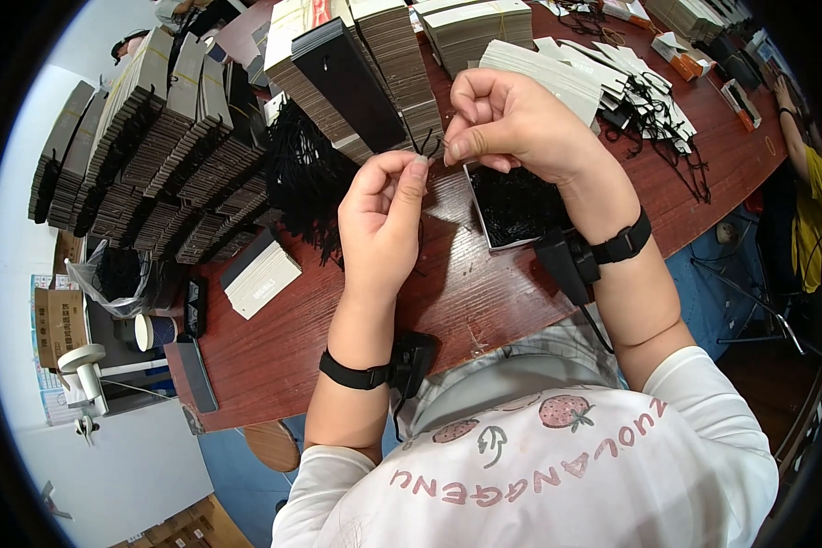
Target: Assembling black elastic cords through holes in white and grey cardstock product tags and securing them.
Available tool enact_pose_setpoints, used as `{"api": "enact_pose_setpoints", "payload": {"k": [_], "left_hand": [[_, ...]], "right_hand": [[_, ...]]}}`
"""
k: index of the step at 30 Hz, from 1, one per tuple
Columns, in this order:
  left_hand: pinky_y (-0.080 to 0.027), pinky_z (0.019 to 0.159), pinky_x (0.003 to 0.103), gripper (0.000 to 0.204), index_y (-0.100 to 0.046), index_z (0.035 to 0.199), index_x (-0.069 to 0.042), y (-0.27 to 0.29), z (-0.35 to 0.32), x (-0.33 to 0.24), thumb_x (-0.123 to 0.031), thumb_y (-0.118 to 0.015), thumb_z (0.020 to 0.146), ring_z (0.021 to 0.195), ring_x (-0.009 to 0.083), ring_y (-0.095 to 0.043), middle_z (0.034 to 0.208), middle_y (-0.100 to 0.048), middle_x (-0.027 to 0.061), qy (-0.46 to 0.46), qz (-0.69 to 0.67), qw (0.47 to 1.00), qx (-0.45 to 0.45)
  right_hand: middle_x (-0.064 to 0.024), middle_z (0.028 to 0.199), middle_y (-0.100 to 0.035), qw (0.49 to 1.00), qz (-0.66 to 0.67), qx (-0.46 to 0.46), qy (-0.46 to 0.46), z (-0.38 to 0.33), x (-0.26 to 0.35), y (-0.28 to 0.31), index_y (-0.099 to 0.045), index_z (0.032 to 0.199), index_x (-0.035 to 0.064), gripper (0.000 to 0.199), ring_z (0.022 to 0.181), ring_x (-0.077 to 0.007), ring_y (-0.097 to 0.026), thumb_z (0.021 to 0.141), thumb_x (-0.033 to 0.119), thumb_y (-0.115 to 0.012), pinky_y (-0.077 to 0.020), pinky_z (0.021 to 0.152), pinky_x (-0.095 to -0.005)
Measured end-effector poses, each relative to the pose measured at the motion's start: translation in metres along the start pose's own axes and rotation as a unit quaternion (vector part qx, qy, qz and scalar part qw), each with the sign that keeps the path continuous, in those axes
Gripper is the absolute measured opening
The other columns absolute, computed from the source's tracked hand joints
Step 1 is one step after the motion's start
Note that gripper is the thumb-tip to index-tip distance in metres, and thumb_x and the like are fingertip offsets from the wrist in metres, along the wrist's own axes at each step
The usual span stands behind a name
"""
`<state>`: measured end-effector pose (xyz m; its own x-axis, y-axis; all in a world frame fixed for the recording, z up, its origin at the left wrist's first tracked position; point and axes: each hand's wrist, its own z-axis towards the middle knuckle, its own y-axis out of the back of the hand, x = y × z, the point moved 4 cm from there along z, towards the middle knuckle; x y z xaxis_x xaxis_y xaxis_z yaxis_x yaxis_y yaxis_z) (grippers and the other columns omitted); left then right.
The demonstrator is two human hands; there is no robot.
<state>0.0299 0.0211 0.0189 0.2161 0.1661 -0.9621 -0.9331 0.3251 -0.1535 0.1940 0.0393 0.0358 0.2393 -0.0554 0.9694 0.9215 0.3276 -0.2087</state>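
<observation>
Both hands are raised over the middle of the table with their fingertips close together. My left hand (384,205) pinches a thin black cord (429,142) between thumb and forefinger. Opposite it, my right hand (521,119) is closed in a pinch on the same cord, the other fingers curled. Just behind them a stack of black hang tags (347,82) leans on piles of grey-edged cards. Below my right hand is a shallow white box (486,219) with a tangle of small black pieces, partly hidden by the wrist. A bundle of black cords (306,164) lies left of my left hand.
Tall piles of cards (146,137) crowd the left side. A small stack of white tags (263,283) lies at the left front of the red-brown table (320,338). Loose white tags with black cords (648,110) spread at the back right. Another person's arm (795,137) rests at the right edge.
</observation>
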Motion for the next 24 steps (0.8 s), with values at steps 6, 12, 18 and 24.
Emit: {"api": "enact_pose_setpoints", "payload": {"k": [6,12,18,24], "left_hand": [[-0.029,0.05,0.015,0.013,-0.058,0.097,-0.003,-0.001,0.0,-0.001,-0.014,-0.058,0.09,0.058,0.0006,-0.04,0.073,-0.052,-0.0039,-0.009,0.012,1.0,-0.003],[-0.029,0.049,0.015,0.013,-0.058,0.097,-0.003,0.0,0.0,-0.001,-0.014,-0.058,0.09,0.058,0.0005,-0.04,0.073,-0.052,-0.004,-0.004,0.009,1.0,-0.004],[-0.039,0.063,0.016,0.01,-0.057,0.097,0.0,0.001,0.0,0.002,-0.008,-0.056,0.09,0.072,0.0025,-0.048,0.082,-0.055,-0.0022,0.014,-0.022,1.0,0.01],[-0.039,0.065,0.017,0.011,-0.057,0.097,0.0,0.002,0.001,0.001,-0.008,-0.056,0.09,0.073,0.0033,-0.048,0.082,-0.055,-0.0021,0.016,-0.053,0.998,0.025]], "right_hand": [[-0.0114,0.075,-0.066,1.0,0.014,-0.006,0.013,0.0,0.001,0.004,-0.046,0.076,0.0064,0.02,0.044,-0.0053,-0.049,0.075,0.0,-0.065,-0.0321,0.037,-0.016],[-0.0108,0.073,-0.065,1.0,-0.001,-0.011,-0.001,0.0,0.0,0.0,-0.046,0.075,0.0062,0.021,0.043,-0.0053,-0.048,0.076,0.0,-0.066,-0.0324,0.037,-0.0159],[-0.0073,0.067,-0.063,0.999,-0.035,0.034,-0.024,0.001,-0.002,-0.011,-0.046,0.072,0.0065,0.024,0.044,-0.0044,-0.046,0.075,0.003,-0.07,-0.0327,0.039,-0.0168],[0.0006,0.069,-0.062,0.998,-0.059,-0.007,-0.003,0.0,0.001,-0.008,-0.065,0.089,0.0029,0.017,0.059,-0.0033,-0.052,0.074,0.006,-0.072,-0.0358,0.047,-0.0173]]}}
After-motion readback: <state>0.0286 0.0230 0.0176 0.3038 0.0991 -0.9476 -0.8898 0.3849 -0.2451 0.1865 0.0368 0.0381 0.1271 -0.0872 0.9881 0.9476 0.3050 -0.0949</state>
